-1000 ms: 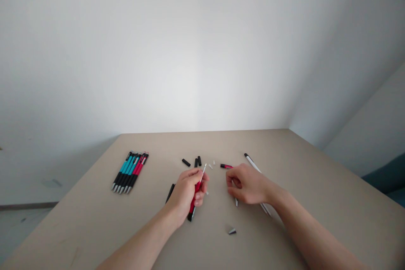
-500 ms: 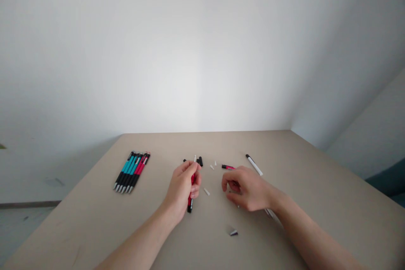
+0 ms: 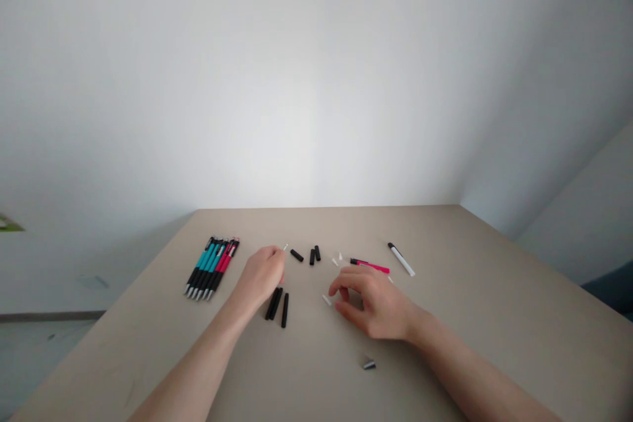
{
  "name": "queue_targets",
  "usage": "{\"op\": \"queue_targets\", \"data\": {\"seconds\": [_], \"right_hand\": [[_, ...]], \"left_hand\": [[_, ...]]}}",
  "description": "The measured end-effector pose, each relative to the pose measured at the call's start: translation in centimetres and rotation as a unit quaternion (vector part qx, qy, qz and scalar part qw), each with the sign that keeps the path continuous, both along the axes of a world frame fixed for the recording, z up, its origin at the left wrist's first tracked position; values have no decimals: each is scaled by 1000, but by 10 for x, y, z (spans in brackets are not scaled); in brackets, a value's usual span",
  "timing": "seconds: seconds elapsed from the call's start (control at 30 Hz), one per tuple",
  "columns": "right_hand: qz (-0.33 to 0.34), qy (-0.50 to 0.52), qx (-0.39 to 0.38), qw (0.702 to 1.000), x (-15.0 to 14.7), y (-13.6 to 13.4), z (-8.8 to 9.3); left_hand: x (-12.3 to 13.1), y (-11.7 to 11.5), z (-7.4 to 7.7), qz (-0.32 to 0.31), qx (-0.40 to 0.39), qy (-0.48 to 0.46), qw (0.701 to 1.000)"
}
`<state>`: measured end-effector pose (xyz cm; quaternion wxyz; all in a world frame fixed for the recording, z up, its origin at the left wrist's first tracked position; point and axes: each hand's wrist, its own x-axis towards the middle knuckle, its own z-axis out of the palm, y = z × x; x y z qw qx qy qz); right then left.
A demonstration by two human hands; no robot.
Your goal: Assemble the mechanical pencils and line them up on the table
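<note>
White-tipped pen piece (image 3: 285,247): mostly hidden inside the left hand (image 3: 262,271), its pale end poking past the knuckles, left of the short black sleeves (image 3: 312,257).
Left fingers: closed round that piece.
Right hand (image 3: 378,303): thumb and fingers parted, just beside a small white plug (image 3: 327,301).
Pink barrel (image 3: 376,268): lies beyond the right hand; whether a refill is inside cannot be told.
White barrel (image 3: 402,260): farther right, contents likewise hidden.
Black grips (image 3: 285,310): three, near the left wrist.
Metal cone (image 3: 369,364): on the table (image 3: 297,376), nearer the wearer.
Click pens (image 3: 213,268): teal and red, rowed at left.
</note>
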<state>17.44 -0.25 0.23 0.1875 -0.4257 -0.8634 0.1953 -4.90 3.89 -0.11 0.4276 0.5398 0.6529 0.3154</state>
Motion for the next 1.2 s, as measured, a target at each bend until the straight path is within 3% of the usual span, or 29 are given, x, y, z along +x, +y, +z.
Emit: {"op": "queue_targets", "data": {"seconds": [0.13, 0.27, 0.4, 0.5, 0.67, 0.93, 1.2], "right_hand": [[4, 4, 5, 1000, -1, -1, -1], [6, 8, 3, 1000, -2, -1, -1], [10, 10, 6, 1000, -3, -1, 0], [14, 14, 8, 1000, -3, -1, 1], [20, 20, 13, 1000, -4, -2, 0], [24, 28, 19, 999, -4, -3, -1], [25, 31, 18, 999, -5, -1, -1]], "left_hand": [[2, -6, -3, -59, -25, 57, 996], [5, -11, 4, -106, -22, 126, 986], [6, -16, 15, -145, 73, 306, 938], [7, -18, 19, -149, 98, 366, 913], [7, -18, 16, -133, 115, 355, 918], [7, -18, 13, -79, 96, 267, 956], [13, -24, 22, -129, 66, 292, 945]]}}
